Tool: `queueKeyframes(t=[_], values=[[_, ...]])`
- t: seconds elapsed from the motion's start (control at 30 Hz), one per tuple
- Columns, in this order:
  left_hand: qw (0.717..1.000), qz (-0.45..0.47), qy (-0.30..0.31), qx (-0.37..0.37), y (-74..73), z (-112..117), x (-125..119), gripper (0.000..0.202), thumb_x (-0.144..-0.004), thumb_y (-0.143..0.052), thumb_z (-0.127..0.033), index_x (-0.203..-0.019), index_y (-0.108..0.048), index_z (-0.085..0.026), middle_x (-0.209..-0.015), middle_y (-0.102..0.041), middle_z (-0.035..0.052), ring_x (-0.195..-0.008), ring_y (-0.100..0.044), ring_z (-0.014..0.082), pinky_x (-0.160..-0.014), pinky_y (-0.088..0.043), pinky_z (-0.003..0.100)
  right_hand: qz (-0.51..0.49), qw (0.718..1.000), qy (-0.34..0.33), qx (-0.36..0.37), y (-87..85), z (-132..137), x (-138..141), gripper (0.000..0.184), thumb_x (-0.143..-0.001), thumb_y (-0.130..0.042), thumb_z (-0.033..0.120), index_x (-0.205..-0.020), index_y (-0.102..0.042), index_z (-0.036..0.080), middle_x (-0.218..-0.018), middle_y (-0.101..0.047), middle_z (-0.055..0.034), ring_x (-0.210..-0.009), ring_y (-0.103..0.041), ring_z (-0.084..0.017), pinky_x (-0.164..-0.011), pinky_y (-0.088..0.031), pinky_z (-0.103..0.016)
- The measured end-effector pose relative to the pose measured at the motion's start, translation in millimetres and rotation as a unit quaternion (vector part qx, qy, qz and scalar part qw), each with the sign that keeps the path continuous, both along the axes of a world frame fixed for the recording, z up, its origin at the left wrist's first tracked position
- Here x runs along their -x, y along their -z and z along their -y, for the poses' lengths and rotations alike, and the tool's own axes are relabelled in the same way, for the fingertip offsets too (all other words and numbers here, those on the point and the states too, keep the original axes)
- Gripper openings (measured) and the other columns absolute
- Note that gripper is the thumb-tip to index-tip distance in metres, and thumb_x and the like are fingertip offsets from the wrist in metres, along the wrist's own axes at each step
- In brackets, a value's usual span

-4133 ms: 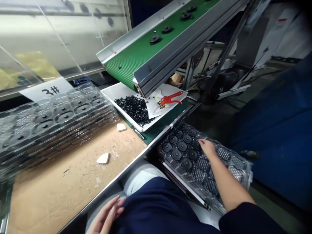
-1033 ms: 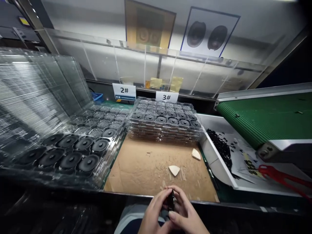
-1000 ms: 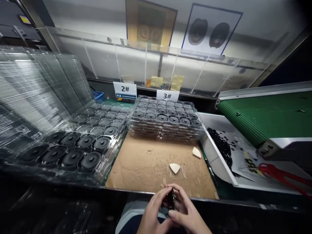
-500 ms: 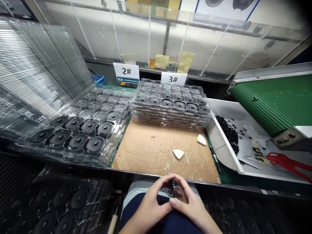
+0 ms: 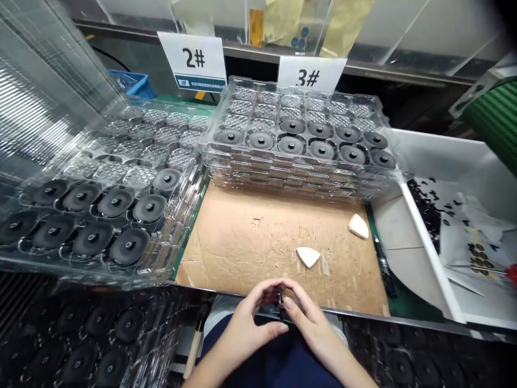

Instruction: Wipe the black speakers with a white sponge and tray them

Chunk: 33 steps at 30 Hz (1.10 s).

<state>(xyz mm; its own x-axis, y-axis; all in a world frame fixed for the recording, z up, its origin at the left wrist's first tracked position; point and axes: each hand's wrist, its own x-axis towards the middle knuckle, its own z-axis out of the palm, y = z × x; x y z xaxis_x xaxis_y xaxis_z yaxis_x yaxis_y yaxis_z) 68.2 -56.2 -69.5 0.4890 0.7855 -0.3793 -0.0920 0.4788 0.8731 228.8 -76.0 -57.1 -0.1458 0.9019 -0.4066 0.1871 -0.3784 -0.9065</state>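
Observation:
A small black part (image 5: 280,303), seen nearly edge-on, is held between my two hands over my lap, just in front of the table edge. My left hand (image 5: 249,327) curls its fingers round the far side of the part, while its thumb stands off below. With its thumb against the part's near side, my right hand (image 5: 310,321) also grips it. Fingers hide much of the part, so its exact kind cannot be made out. Closest to the hands on the cardboard (image 5: 238,237) lies a white triangular pad (image 5: 308,256); a second white pad (image 5: 358,226) is farther right.
An open clear blister tray (image 5: 161,237) with round black parts (image 5: 129,246) stands left. Stacked trays (image 5: 291,172) are behind the cardboard. At right, a white bin (image 5: 428,258) holds small black pieces and a red-handled tool (image 5: 512,272). More trays (image 5: 100,345) sit below.
The view has moved closer and lower over the table. My left thumb has come away from the right thumb, and my right thumb now presses higher on the black part.

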Motion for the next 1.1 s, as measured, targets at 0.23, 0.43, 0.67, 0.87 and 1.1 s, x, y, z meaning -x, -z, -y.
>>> queueKeyframes(t=[0.23,0.43,0.67,0.87,1.1], values=[[0.95,0.202,-0.115,0.208,-5.2,-16,3,0.061,-0.067,-0.079,-0.031,-0.121,-0.051,-0.03,-0.123,-0.061,0.0085,-0.115,-0.057,0.0263,-0.099,-0.041,0.041,0.161,0.98,0.063,-0.094,9.7,-13,-23,0.037,-0.092,-0.043,0.045,-0.118,-0.06,0.025,-0.12,-0.056,-0.0101,-0.11,-0.054,-0.024,-0.095,-0.045,-0.042],[0.914,0.257,-0.204,0.237,-8.7,-30,5,0.062,-0.064,-0.081,-0.027,-0.119,-0.05,-0.028,-0.129,-0.058,0.0092,-0.116,-0.058,0.0279,-0.101,-0.041,0.039,0.318,0.932,0.084,-0.153,38.7,-31,-55,0.037,-0.084,-0.054,0.035,-0.12,-0.062,0.026,-0.125,-0.048,-0.0128,-0.11,-0.042,-0.034,-0.097,-0.032,-0.059],[0.902,0.265,-0.248,0.236,-17.1,-38,-7,0.06,-0.063,-0.08,-0.036,-0.115,-0.051,-0.026,-0.123,-0.062,0.0077,-0.115,-0.059,0.0276,-0.105,-0.038,0.043,0.33,0.915,0.099,-0.207,44.8,-59,-59,0.032,-0.09,-0.044,0.032,-0.11,-0.063,0.017,-0.103,-0.055,-0.0139,-0.093,-0.052,-0.026,-0.083,-0.045,-0.045],[0.9,0.261,-0.253,0.24,-23.3,-37,-15,0.064,-0.06,-0.08,-0.04,-0.117,-0.056,-0.022,-0.122,-0.061,0.0072,-0.115,-0.058,0.028,-0.106,-0.038,0.043,0.248,0.94,0.016,-0.232,25.7,-35,-36,0.021,-0.091,-0.05,0.031,-0.103,-0.065,0.023,-0.091,-0.067,-0.0045,-0.078,-0.06,-0.017,-0.07,-0.049,-0.03],[0.926,0.225,-0.22,0.209,-31.0,-37,-29,0.066,-0.056,-0.083,-0.039,-0.115,-0.059,-0.021,-0.119,-0.063,0.0063,-0.107,-0.061,0.0226,-0.091,-0.05,0.03,0.194,0.944,0.066,-0.259,-34.9,-48,-20,0.02,-0.092,-0.05,0.026,-0.109,-0.06,0.022,-0.1,-0.066,-0.0034,-0.077,-0.061,-0.014,-0.064,-0.049,-0.025]])
